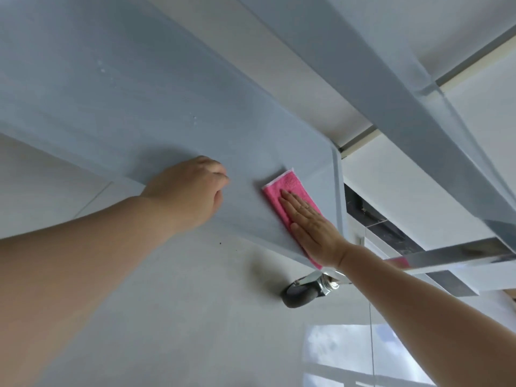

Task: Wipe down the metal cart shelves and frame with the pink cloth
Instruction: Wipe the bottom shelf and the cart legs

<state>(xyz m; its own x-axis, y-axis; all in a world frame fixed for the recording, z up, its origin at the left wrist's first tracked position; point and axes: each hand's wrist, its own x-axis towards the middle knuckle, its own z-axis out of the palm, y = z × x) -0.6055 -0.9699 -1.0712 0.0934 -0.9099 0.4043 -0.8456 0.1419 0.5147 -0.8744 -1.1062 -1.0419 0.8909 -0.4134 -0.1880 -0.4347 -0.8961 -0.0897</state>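
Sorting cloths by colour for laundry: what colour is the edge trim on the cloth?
White or very pale trim on the pink cloth, seen at its far end in the head view.

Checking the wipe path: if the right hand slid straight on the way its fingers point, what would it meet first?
The right hand, flat on the pink cloth, points along the shelf. The surface ahead looks bare; the raised rim runs alongside, not across, though depth is unclear.

left hand (192, 191): bare forearm reaching forward, fingers curled under into a loose fist, knuckles up | right hand (310, 227): arm stretched in from the lower right, palm down, fingers (290, 202) straight and held together, pressed flat
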